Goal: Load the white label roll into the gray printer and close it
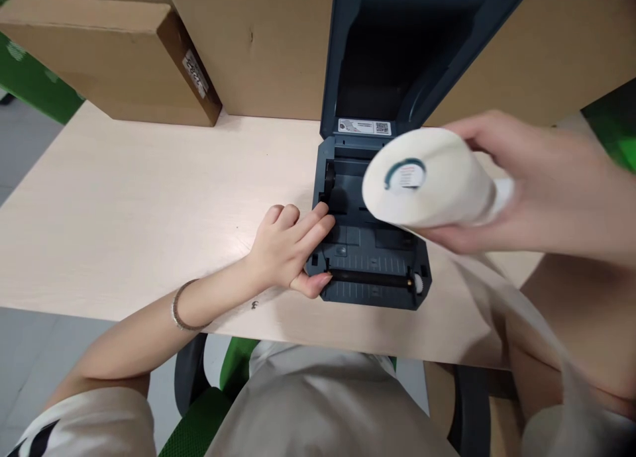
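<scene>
A dark blue-grey label printer (370, 288) lies on the table with its lid (342, 53) raised and its inside exposed. A black roller (368, 277) runs across its front. My left hand (283, 248) grips the printer's left wall, fingers over the edge and thumb beside the roller's left end. Above the printer's right half, my right hand (551, 179) holds a white label roll (447, 172), slightly blurred, its core end facing left. A loose white strip (521, 298) trails from the roll down to the right. The roll hides part of the printer's inside.
A cardboard box (99, 66) stands at the back left of the pale wooden table (149, 199). Large cardboard panels (263, 46) rise behind the printer. The table's front edge is close to my body, with a chair armrest (189, 371) below it.
</scene>
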### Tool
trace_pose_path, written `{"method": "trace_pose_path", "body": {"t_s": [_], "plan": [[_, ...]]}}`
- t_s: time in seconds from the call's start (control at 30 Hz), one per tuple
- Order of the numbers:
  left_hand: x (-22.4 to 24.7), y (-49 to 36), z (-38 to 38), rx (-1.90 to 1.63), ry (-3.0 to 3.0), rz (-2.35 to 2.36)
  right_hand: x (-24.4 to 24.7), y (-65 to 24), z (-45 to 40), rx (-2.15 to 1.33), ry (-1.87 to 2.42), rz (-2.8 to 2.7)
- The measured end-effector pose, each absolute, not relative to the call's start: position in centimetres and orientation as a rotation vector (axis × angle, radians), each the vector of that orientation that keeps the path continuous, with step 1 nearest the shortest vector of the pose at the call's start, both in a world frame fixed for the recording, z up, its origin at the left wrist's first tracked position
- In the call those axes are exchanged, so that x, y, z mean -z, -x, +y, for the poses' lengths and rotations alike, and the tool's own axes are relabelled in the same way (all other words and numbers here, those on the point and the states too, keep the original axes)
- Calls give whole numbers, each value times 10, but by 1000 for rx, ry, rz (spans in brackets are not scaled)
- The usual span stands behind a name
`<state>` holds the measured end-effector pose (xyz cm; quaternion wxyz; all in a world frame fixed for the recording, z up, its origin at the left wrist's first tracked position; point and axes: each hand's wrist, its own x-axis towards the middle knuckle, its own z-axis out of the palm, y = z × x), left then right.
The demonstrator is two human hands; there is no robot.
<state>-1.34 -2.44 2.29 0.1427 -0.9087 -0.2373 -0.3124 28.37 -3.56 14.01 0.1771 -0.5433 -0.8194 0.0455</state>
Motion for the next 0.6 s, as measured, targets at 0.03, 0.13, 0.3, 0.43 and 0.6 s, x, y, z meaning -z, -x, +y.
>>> {"method": "trace_pose_path", "body": {"t_s": [0.03,0.13,0.3,0.43,0.6], "plan": [[-23,13,-24,898,2628,-687,-135,-275,-30,-158,1516,-2317],[-22,14,-24,901,2651,-685,-119,-256,-17,-132,1464,-2327],[-20,13,-24,942,2633,-671,-108,-253,-6,-77,1393,-2447],[-20,12,-24,935,2619,-673,-112,-255,-9,-25,1410,-2485],[-21,11,-25,936,2615,-673,-100,-250,-4,68,1373,-2606]]}}
